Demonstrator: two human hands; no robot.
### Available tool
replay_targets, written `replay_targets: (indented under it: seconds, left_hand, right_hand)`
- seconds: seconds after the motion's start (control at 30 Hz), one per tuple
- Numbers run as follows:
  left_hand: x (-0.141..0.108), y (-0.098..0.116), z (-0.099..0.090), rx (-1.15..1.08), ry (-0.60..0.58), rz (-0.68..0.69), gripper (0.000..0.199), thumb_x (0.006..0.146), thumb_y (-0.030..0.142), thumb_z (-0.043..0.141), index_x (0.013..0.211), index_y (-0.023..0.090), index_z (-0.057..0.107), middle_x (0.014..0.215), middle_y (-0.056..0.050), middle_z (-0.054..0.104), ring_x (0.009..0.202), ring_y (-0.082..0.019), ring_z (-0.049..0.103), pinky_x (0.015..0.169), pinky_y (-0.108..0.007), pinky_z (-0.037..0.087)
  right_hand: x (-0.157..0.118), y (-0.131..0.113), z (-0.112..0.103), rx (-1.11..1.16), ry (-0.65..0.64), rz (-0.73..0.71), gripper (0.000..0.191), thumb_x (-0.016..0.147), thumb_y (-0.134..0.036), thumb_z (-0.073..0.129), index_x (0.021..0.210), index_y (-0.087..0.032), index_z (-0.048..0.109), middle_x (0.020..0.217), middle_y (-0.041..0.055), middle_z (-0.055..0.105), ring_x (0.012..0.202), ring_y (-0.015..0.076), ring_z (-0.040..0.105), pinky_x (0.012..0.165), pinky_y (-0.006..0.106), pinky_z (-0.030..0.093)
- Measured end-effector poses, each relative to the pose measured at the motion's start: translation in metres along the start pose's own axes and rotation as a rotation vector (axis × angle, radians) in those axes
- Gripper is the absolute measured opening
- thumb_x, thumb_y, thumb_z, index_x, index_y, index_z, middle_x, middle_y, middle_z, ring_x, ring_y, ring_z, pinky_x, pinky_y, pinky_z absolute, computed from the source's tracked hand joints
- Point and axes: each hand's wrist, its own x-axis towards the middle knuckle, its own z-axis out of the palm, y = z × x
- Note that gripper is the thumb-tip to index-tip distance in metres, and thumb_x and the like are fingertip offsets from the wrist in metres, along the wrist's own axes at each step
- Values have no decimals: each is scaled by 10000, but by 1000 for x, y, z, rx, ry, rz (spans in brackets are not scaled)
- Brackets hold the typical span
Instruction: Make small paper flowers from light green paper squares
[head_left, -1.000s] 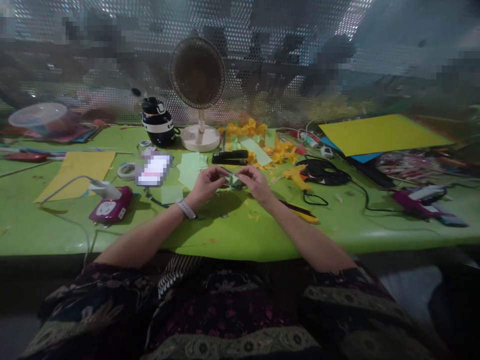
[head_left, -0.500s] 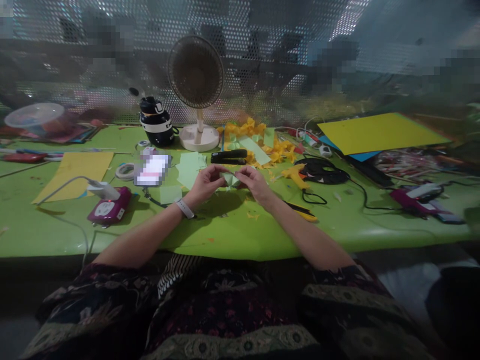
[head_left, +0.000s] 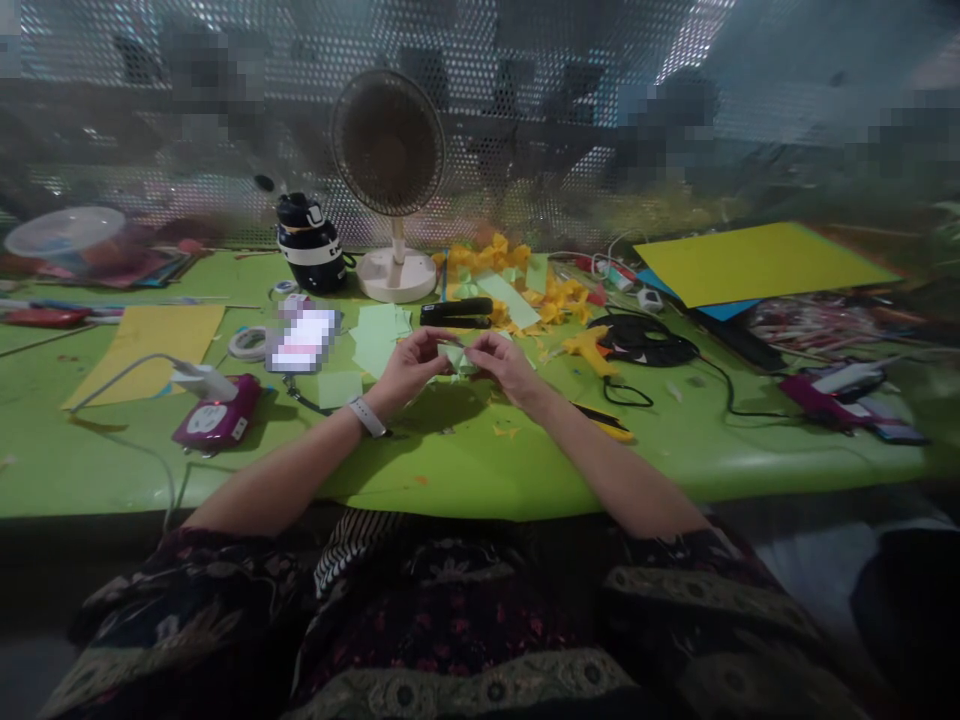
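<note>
Between my two hands is a small folded piece of pale green paper (head_left: 460,359). My left hand (head_left: 414,368), with a pale band on its wrist, pinches the paper's left side. The fingers of my right hand (head_left: 507,366) are closed on its right side. Just behind the hands lies a black stapler (head_left: 456,312). Pale green sheets (head_left: 376,338) lie to the left of it, and a pile of yellow paper pieces (head_left: 562,297) sits behind and to the right.
A white fan (head_left: 397,276) and a black bottle (head_left: 310,250) stand at the back. A phone (head_left: 303,340) and a purple power socket (head_left: 219,414) lie left. On the right are a yellow glue gun (head_left: 592,347), a black coil (head_left: 649,340) and yellow-handled scissors (head_left: 611,428).
The green paper between my fingers has changed shape slightly and shows less of its pointed outline. My right fingertips have shifted a little. The whole view has moved slightly.
</note>
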Motion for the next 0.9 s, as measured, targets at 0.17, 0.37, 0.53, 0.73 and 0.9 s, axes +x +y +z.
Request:
replay_targets:
  seconds: [0.17, 0.37, 0.53, 0.73, 0.9]
  left_hand:
    - [1, -2, -2, -22, 0, -29, 341, 715, 191, 811, 1020, 162, 661, 767, 13, 674, 672, -95, 617, 704, -250, 568]
    - [-1, 3, -1, -85, -27, -147, 447, 728, 262, 831, 1123, 181, 636, 764, 34, 611, 736, -121, 623, 743, -313, 609]
    - [-2, 0, 2, -28, -20, -112, 465, 711, 292, 881, 1092, 174, 640, 659, 76, 488, 632, -87, 547, 679, -276, 595]
    - [0, -7, -4, -32, -30, -115, 462, 731, 272, 873, 1124, 183, 646, 654, 79, 487, 634, -90, 570, 712, -298, 607]
    - [1, -7, -7, -41, -41, -113, 502, 742, 264, 870, 1173, 176, 628, 816, 7, 671, 742, -123, 664, 733, -290, 590]
  right_hand:
    - [3, 4, 2, -2, 2, -36, 421, 693, -442, 864, 890, -208, 574, 800, -30, 632, 687, 108, 604, 623, 261, 556]
    - [4, 8, 3, -149, 134, -143, 441, 704, -464, 842, 930, -220, 552, 781, -31, 605, 710, 132, 597, 628, 280, 542]
    - [2, 8, 4, -235, 136, -206, 410, 745, -461, 812, 959, -217, 561, 803, -13, 605, 744, 141, 594, 675, 293, 525]
    - [1, 7, 3, -249, 123, -201, 363, 798, -472, 770, 981, -225, 578, 820, -1, 613, 751, 145, 598, 687, 302, 548]
    - [0, 7, 1, -243, 101, -178, 361, 800, -432, 769, 1039, -218, 603, 872, 13, 631, 801, 157, 620, 738, 325, 576]
